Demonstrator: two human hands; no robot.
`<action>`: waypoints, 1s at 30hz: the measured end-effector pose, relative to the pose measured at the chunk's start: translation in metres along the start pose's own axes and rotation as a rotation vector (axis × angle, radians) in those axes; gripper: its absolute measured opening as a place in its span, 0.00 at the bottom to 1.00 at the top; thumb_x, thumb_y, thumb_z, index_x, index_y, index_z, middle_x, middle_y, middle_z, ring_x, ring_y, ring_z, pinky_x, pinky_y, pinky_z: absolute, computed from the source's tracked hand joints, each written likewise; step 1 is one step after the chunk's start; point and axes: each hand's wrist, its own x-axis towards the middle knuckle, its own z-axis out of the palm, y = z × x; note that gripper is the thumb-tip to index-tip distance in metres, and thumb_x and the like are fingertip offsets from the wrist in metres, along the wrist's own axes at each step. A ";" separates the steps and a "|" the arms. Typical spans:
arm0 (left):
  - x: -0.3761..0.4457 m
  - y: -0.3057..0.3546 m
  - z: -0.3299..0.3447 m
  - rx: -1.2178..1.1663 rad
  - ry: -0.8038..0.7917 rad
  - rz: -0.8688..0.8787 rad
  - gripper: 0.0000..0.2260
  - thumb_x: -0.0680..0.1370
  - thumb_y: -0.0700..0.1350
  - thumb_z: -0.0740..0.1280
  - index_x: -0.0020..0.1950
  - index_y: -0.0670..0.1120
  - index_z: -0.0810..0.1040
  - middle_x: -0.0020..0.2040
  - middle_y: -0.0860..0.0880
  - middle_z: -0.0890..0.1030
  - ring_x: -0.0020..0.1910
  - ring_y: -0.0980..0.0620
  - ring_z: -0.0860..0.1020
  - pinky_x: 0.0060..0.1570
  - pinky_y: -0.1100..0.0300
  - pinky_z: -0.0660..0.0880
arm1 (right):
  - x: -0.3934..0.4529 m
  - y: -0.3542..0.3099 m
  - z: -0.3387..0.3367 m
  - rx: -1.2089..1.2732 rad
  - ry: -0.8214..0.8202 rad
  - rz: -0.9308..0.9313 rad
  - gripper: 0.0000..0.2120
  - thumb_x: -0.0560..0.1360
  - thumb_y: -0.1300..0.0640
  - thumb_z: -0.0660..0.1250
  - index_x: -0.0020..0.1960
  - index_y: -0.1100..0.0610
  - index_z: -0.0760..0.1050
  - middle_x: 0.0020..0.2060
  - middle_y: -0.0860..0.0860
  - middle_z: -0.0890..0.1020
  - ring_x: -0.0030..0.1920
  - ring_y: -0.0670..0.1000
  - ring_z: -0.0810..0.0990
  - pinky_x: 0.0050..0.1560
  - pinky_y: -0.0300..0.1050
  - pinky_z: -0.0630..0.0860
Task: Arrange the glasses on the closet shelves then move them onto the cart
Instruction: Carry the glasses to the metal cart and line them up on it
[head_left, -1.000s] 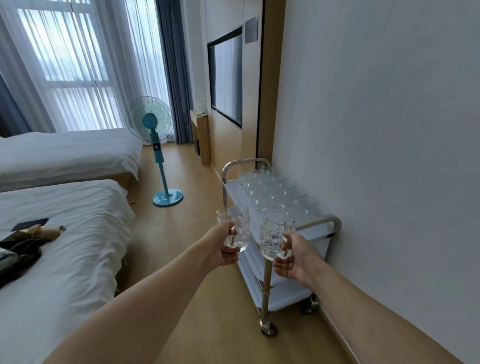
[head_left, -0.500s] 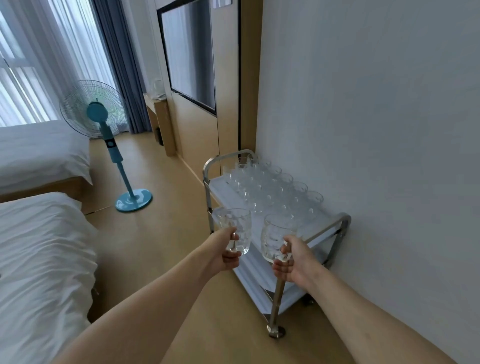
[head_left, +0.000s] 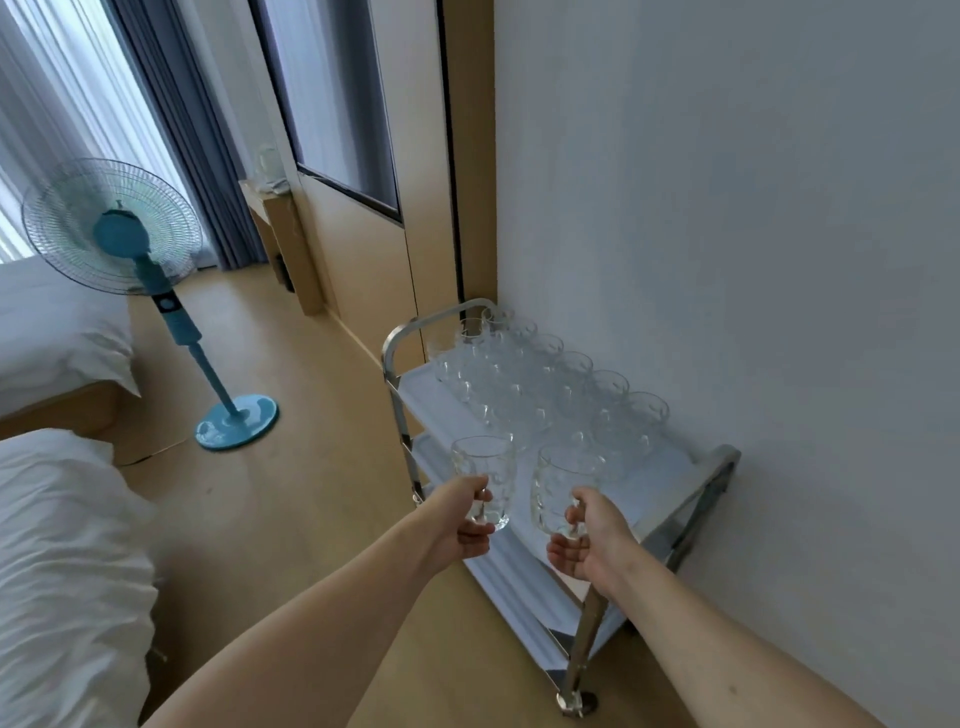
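My left hand (head_left: 460, 525) grips a clear glass mug (head_left: 485, 470) by its handle, held upright over the near left edge of the cart. My right hand (head_left: 589, 545) holds a second clear mug (head_left: 558, 486) the same way, just right of the first. Both mugs hover above the near end of the steel cart (head_left: 719, 470), whose white top shelf carries several clear glass mugs (head_left: 545, 387) in rows along the wall side. A lower white shelf shows beneath.
The cart stands against a white wall (head_left: 753, 208) on the right. A blue standing fan (head_left: 150, 291) is on the wooden floor to the left, with two white beds (head_left: 57, 545) beyond it. A wood panel with a dark screen (head_left: 337, 104) lies ahead.
I have come closer to the cart and my view has turned right and down. Both hands, each still holding a mug, now reach over the cart's near end.
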 end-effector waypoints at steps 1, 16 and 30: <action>0.012 0.006 0.002 0.011 0.000 -0.013 0.13 0.82 0.53 0.65 0.52 0.43 0.77 0.42 0.39 0.79 0.39 0.44 0.75 0.43 0.52 0.77 | 0.011 -0.005 0.002 0.006 0.004 0.013 0.14 0.80 0.48 0.61 0.43 0.58 0.70 0.40 0.60 0.76 0.41 0.58 0.77 0.43 0.52 0.80; 0.133 0.032 0.049 0.044 -0.111 -0.151 0.07 0.81 0.44 0.67 0.55 0.42 0.80 0.56 0.41 0.78 0.46 0.47 0.77 0.48 0.54 0.78 | 0.123 -0.019 0.001 0.078 0.119 0.149 0.16 0.80 0.46 0.62 0.42 0.57 0.70 0.37 0.58 0.76 0.37 0.58 0.77 0.39 0.49 0.82; 0.193 0.047 0.045 0.188 -0.348 -0.188 0.06 0.70 0.36 0.59 0.43 0.44 0.73 0.31 0.49 0.66 0.28 0.51 0.64 0.33 0.58 0.70 | 0.155 -0.007 0.030 0.218 0.254 0.150 0.18 0.80 0.49 0.60 0.34 0.57 0.69 0.36 0.59 0.77 0.38 0.58 0.77 0.41 0.49 0.80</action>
